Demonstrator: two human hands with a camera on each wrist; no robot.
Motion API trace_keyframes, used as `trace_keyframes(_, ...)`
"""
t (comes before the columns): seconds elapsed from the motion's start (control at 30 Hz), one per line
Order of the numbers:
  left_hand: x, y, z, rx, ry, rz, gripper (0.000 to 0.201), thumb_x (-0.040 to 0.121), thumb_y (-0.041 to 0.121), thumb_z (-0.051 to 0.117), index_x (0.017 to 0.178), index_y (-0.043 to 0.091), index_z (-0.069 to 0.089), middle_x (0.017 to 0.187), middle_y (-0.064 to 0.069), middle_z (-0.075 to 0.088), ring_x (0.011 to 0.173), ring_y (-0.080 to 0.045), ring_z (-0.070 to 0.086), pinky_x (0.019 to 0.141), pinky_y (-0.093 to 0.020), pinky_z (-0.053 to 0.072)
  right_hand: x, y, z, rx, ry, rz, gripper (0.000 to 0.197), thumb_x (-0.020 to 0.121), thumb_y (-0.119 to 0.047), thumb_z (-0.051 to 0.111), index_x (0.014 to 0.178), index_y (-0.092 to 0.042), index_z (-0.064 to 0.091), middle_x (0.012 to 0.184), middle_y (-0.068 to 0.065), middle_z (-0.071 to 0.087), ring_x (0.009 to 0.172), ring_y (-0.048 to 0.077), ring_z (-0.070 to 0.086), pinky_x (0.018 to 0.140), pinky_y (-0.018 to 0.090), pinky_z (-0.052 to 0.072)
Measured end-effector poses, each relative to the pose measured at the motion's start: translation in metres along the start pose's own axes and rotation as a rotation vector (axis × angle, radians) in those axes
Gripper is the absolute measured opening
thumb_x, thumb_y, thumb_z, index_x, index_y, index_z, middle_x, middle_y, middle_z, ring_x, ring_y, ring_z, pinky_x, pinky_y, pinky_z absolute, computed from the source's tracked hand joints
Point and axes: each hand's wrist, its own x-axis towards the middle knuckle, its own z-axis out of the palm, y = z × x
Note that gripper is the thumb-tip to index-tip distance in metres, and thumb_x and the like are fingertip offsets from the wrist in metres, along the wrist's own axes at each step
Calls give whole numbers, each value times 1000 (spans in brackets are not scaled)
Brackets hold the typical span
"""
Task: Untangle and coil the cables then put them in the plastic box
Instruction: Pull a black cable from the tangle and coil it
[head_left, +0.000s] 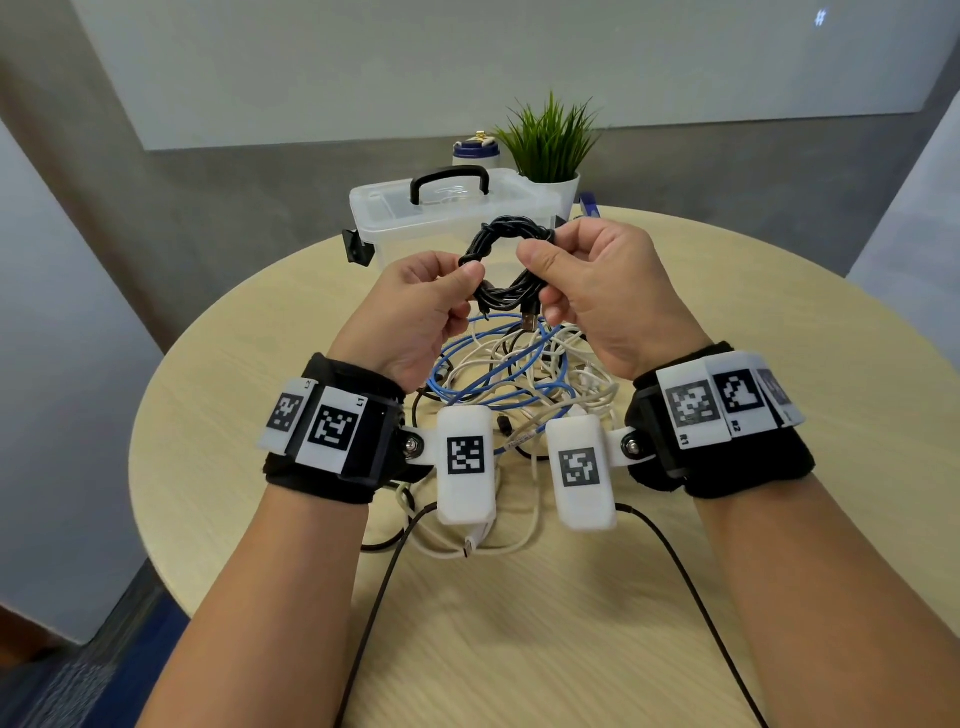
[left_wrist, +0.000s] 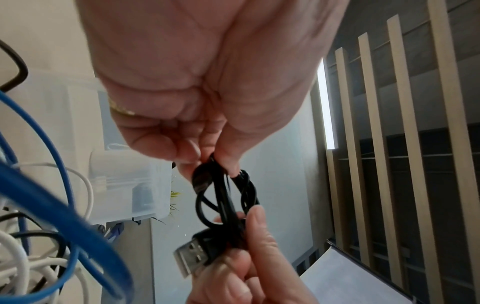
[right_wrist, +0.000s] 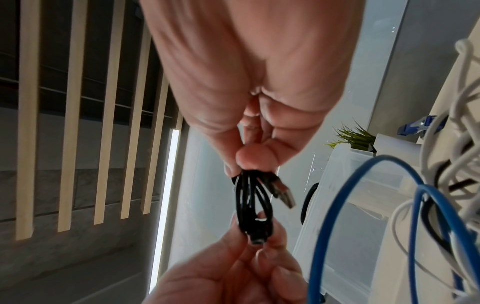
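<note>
1. Head view, centre of frame: the left hand (head_left: 415, 296) and right hand (head_left: 592, 280) hold a coiled black cable (head_left: 506, 260) in the air between them, above the desk (head_left: 571, 597).
2. Left hand: thumb and fingers pinched on the left side of the coil. In the left wrist view the pinch point is partly hidden under the palm (left_wrist: 207, 82).
3. Right hand: thumb and fingers clamped on the right side of the coil. Its USB plug (head_left: 529, 321) hangs just below the right fingers; the plug's metal end is clear in the left wrist view (left_wrist: 191, 259).
4. A second, smaller connector shows near the left fingers in the right wrist view (right_wrist: 257, 241); type too blurred to tell.
5. Below the hands, a tangled pile of blue and white cables (head_left: 514, 379) lies on the desk. Its lower part is hidden behind the two wrist camera units (head_left: 465, 462). Which strand runs where cannot be traced.
6. The plastic box (head_left: 447, 218) stands on the desk in the upper centre, behind the coil, lid on, black handle up. Its front wall is partly hidden by hands and coil.
7. Behind the box: a potted plant (head_left: 550, 145) and a blue-and-white container (head_left: 475, 150), mostly hidden by the box.
8. Wrist views: the cable pile is cut off at the frame edge and blurred.
</note>
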Motion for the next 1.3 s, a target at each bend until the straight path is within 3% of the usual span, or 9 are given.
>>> trace_keyframes(0.3, -1, 0, 4, 103, 21, 18, 16, 96, 5, 47, 86, 12, 56, 70, 2, 62, 52, -5, 44, 54, -18, 39, 2, 5, 0, -2, -25, 54, 11, 86, -13, 69, 89, -13, 59, 71, 6, 60, 47, 9, 52, 44, 22, 45)
trace_keyframes(0.47, -5, 3, 4, 50, -19, 8, 14, 96, 6, 47, 88, 11, 57, 72, 1, 61, 52, -5, 42, 59, -21, 39, 3, 5, -3, -1, -26, 70, 8, 88, -10, 66, 85, -15, 60, 70, 3, 60, 48, 8, 52, 45, 22, 46)
trace_keyframes(0.67, -4, 2, 5, 64, -18, 0, 15, 96, 6, 48, 87, 13, 58, 72, 2, 62, 51, -5, 39, 54, -18, 37, 3, 6, -3, -18, -38, 82, 9, 90, -9, 64, 85, -17, 62, 70, 3, 61, 49, 8, 52, 45, 21, 47)
trace_keyframes(0.87, -2, 3, 0, 23, -55, -53, 12, 90, 21, 61, 83, 11, 61, 70, 1, 57, 55, -6, 47, 55, -16, 45, 3, 3, -5, 63, -42, 143, 5, 90, -10, 62, 86, -11, 64, 71, 7, 61, 49, 9, 52, 44, 18, 47)
trace_keyframes(1.1, 0, 5, -1, 50, -65, -39, 11, 87, 19, 65, 84, 10, 59, 74, -3, 56, 53, -7, 47, 52, -14, 46, 6, 4, -10, -1, -30, 160, 2, 89, -10, 64, 88, -9, 65, 73, 8, 63, 50, 8, 53, 45, 19, 46)
trace_keyframes(1.2, 4, 12, 6, 161, -53, -60, 19, 87, 28, 65, 93, 15, 52, 75, -5, 61, 55, -10, 54, 53, -18, 47, 11, 4, -15, -107, 8, 202, 3, 89, -14, 66, 86, -12, 67, 76, 9, 65, 51, 10, 53, 44, 21, 43)
trace_keyframes(1.3, 6, 24, 10, 239, -92, -111, 34, 92, 46, 52, 106, 16, 46, 77, -5, 65, 65, -14, 63, 64, -25, 47, 14, 1, -22, -133, 46, 253, 4, 88, -15, 67, 83, -14, 66, 75, 7, 67, 52, 11, 55, 43, 23, 42)
